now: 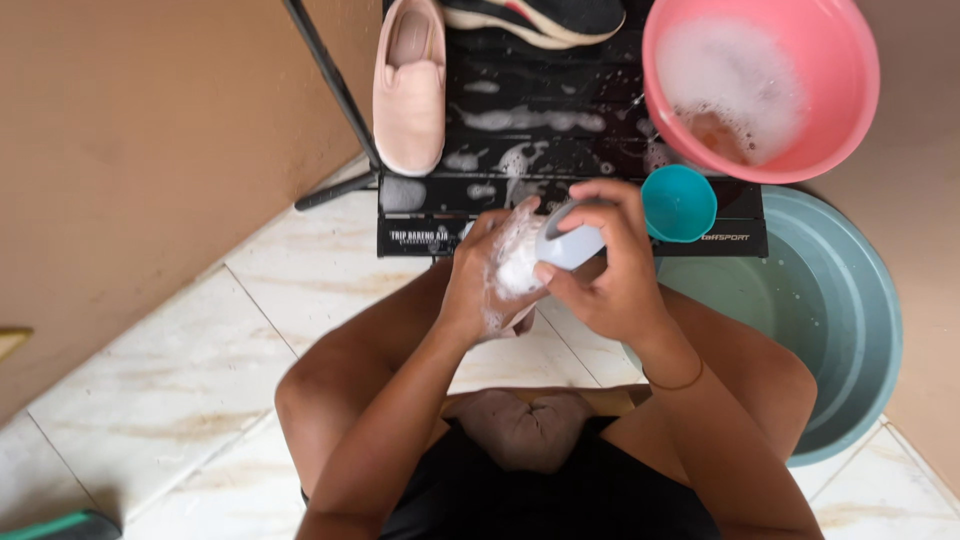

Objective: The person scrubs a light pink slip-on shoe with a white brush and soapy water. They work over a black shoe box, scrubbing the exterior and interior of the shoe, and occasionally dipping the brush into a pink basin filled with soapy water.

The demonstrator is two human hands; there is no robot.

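We see two bare hands close together over the front edge of a low black table (600,225). The left hand (495,275) is covered in white foam, and its fingers are curled shut around something soapy; we cannot tell what it is, because the foam and the fingers hide it. The right hand (605,265) has its fingers wrapped around a small pale cup (568,245), which is tipped toward the foamy hand and touches it. So the cup sits right between the two hands, just above the table's edge. A small teal bowl (678,203) stands on the table just beside the right hand. Behind it, a big pink basin (830,110) holds soapy water with lots of bubbles. A pink slip-on shoe (410,85) lies on the table at the far left, and a dark shoe with a white sole (540,18) lies at the very top. A large grey-green tub (840,310) sits on the pale tiled floor (150,400) next to the person's right knee.
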